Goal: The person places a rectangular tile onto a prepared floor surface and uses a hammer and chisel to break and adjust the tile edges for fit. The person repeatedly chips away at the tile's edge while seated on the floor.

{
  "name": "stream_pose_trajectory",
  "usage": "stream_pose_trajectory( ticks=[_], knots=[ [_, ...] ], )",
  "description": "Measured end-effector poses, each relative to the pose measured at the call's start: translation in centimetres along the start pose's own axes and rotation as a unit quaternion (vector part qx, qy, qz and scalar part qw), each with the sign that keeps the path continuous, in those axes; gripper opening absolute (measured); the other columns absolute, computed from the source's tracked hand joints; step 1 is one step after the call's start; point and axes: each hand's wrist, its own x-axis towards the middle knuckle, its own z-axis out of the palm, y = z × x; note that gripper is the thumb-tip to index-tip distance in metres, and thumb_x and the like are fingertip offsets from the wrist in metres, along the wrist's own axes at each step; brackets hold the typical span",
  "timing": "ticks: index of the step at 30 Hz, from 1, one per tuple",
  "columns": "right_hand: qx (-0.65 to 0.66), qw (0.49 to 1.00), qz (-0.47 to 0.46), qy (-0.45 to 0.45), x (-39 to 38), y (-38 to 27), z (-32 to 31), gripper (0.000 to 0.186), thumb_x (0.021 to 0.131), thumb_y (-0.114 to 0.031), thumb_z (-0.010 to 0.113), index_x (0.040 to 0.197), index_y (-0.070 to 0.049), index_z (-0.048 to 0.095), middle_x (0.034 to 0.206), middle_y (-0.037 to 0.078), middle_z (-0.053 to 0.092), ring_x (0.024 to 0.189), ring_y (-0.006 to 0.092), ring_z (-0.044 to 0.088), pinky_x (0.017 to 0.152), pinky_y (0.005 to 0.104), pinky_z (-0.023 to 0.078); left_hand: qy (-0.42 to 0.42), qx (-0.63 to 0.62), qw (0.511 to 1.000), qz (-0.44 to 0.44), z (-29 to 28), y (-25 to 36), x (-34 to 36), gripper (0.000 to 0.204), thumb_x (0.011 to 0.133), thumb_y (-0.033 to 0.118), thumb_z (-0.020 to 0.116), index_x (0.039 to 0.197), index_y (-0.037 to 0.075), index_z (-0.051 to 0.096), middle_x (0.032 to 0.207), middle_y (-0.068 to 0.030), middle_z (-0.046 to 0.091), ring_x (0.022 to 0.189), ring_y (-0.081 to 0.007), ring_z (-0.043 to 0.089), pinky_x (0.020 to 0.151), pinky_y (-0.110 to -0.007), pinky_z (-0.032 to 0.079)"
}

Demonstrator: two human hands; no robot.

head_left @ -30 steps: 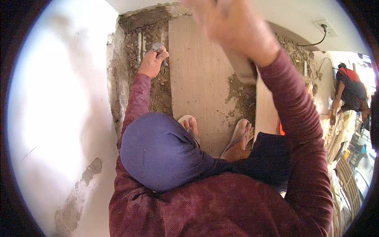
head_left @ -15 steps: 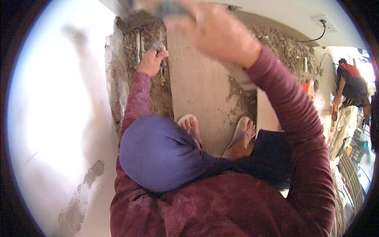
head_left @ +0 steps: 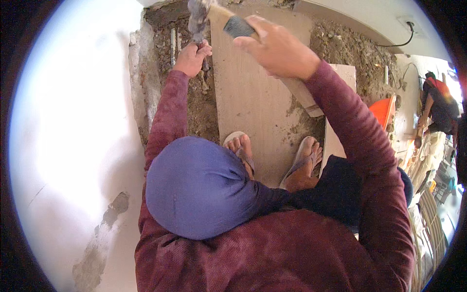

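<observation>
Wood-handled hammer (head_left: 221, 16), clasped in the right hand's (head_left: 283, 48) grip, stands over a chisel-like tool (head_left: 205, 63) pinched by the left hand (head_left: 191, 59), upper left; apparently mid-striking, any further blow calls for steadiness.

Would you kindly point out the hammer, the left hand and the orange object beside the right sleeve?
Hammer (head_left: 221, 16): head camera view, on the handle's pale part.
Left hand (head_left: 190, 59): head camera view, on the back of the hand.
Orange object (head_left: 381, 111): head camera view, on its broad face.
</observation>
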Motion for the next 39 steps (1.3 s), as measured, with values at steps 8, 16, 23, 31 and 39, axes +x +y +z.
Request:
stream_pose_trajectory(
  ticks=[8,16,23,31,39],
  knots=[
    [0.205,0.973,0.091,0.045,-1.8,-2.6,-4.0,0.029,0.093,-0.026,0.053,0.104,0.000,0.046,0.063,0.005,0.047,0.048,0.0130,0.049,0.044,0.0300,0.040,0.092,-0.364,0.923,-0.085,-6.1,1.6,-4.2,0.034,0.097,0.039,0.046,0.079,0.010,0.049,0.088,-0.0019,0.058,0.096,-0.0208,0.060,0.079,-0.045,0.048],
    [0.247,0.958,0.146,-0.017,-2.0,-5.1,-2.8,0.031,0.093,-0.025,0.053,0.106,0.001,0.045,0.062,0.004,0.048,0.043,0.0115,0.048,0.039,0.0288,0.041,-0.091,-0.273,0.958,0.015,-3.9,1.6,-5.9,0.018,0.091,0.020,0.052,0.077,0.008,0.054,0.084,-0.0007,0.059,0.084,-0.0110,0.054,0.075,-0.028,0.044],
    [0.199,0.972,0.123,-0.027,-1.6,-5.9,-1.8,0.032,0.092,-0.024,0.054,0.107,0.003,0.045,0.064,0.007,0.050,0.046,0.0136,0.051,0.042,0.0299,0.042,-0.106,-0.275,0.955,0.040,-3.4,1.2,-6.1,0.021,0.091,0.022,0.052,0.077,0.007,0.054,0.077,0.0029,0.052,0.074,-0.0077,0.045,0.067,-0.026,0.039],
    [0.105,0.994,0.039,-0.009,-0.9,-6.9,-2.2,0.034,0.092,-0.025,0.055,0.107,0.005,0.048,0.071,0.012,0.052,0.058,0.0173,0.053,0.049,0.0318,0.044,-0.145,-0.180,0.969,0.089,-2.1,3.2,-5.3,0.026,0.092,0.028,0.050,0.078,0.007,0.051,0.079,0.0026,0.053,0.075,-0.0070,0.047,0.067,-0.025,0.041],
    [0.016,0.948,-0.246,0.202,-0.5,-6.7,-1.9,0.036,0.093,-0.029,0.052,0.103,0.005,0.048,0.077,0.013,0.052,0.066,0.0190,0.052,0.055,0.0332,0.044,-0.158,-0.152,0.969,0.112,-3.8,2.4,-4.4,0.028,0.094,0.029,0.048,0.080,0.006,0.050,0.074,-0.0001,0.054,0.075,-0.0118,0.050,0.073,-0.030,0.042]
  ],
)
